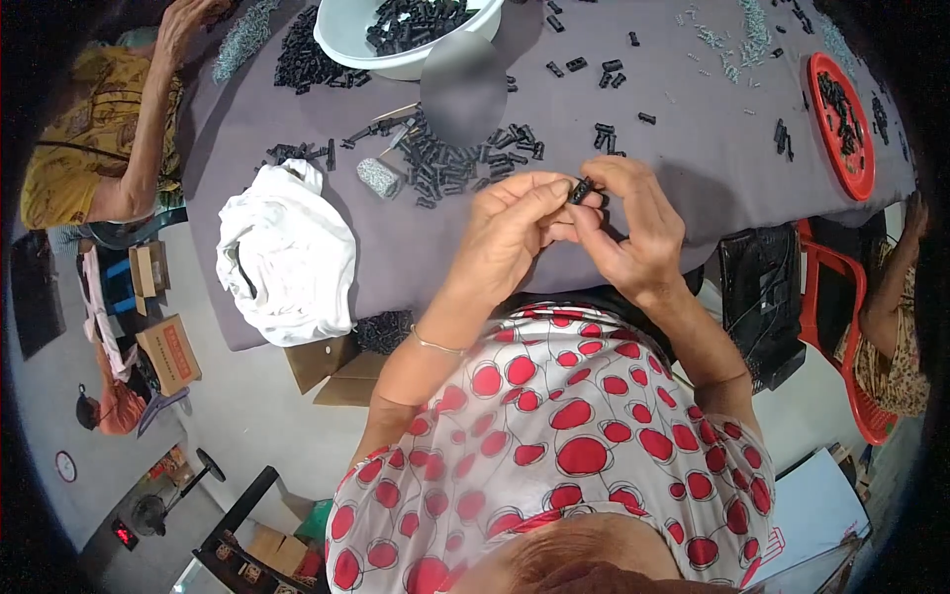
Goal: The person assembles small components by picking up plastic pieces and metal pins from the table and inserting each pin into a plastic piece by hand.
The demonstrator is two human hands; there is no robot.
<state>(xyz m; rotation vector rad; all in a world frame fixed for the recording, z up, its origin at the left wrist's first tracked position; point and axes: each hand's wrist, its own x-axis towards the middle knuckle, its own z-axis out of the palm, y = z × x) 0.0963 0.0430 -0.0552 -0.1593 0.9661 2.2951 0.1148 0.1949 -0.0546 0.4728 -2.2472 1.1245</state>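
Note:
Close to the table's near edge, my left hand (505, 230) and my right hand (641, 230) meet at a small black plastic part (582, 191). Thumb and fingers of both hands pinch it; the fingertips hide some of it. Just beyond my left hand spreads a loose pile of similar black parts (450, 166). Left of that pile sits a small clump of silvery metal pieces (379, 178). A few more black parts (606, 134) lie just past my right hand.
A crumpled white cloth (287, 259) covers the table's left corner. Farther off stand a white basin (396, 69) of black parts and, at right, a red tray (859, 183). Silvery screw-like pieces (757, 40) lie scattered. Another person's arm (148, 129) is at left. A cardboard box (346, 381) stands below.

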